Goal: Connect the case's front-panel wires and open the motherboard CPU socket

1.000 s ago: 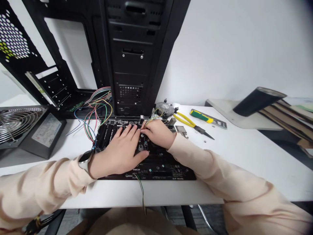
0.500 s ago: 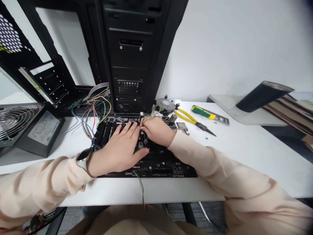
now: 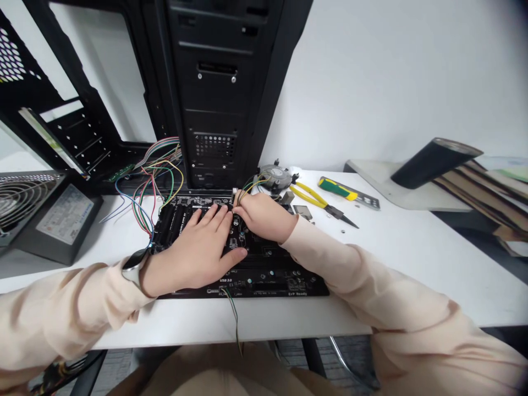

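Observation:
A black motherboard (image 3: 256, 283) lies on the white table. My left hand (image 3: 200, 245), wearing a wristwatch (image 3: 135, 264), rests flat on it with fingers spread. Beside its fingertips my right hand (image 3: 264, 214) is closed in a pinch on the thin fan cable (image 3: 247, 188) at the board's far edge. The cable's yellow and dark wires run back towards a round cooling fan (image 3: 275, 175). The cable's end is hidden by my fingers. Thin green and dark wires (image 3: 236, 316) hang from the board's near edge.
A black computer case (image 3: 223, 99) stands behind the board, with coloured wires (image 3: 150, 192) spilling out. At left sits a power supply (image 3: 66, 220). Yellow-handled pliers (image 3: 319, 202), a green-and-yellow handle (image 3: 336, 188) and small metal parts lie to the right, before a dark cylinder (image 3: 435, 163).
The whole view has shifted a little, so things sit slightly further left. Both hands keep nearly the same place on the board, the right still pinching the cable.

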{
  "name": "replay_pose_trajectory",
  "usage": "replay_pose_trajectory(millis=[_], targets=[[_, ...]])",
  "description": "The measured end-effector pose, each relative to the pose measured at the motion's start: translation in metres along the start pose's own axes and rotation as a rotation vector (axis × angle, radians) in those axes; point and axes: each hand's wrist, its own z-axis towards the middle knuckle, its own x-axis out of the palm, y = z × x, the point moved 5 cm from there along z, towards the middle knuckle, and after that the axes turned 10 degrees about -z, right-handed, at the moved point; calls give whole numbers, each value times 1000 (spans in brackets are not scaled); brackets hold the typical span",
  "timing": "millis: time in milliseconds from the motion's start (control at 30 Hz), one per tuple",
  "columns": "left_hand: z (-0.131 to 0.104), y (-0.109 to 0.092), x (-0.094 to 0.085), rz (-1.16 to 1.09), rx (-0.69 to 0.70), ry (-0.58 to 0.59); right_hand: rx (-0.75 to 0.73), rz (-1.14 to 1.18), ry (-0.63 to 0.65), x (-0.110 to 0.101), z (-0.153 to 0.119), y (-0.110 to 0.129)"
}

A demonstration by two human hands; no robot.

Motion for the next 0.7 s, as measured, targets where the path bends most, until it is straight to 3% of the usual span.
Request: replay_pose_trajectory(millis=[267, 433, 700], targets=[[-1, 2, 0, -30, 14, -29, -31, 211, -30, 0, 4, -7], [-1, 2, 0, -29, 4, -17, 41, 417, -84, -6, 2, -12], [-2, 1, -3, -46, 7, -20, 147, 1074, -197, -50, -13, -38]])
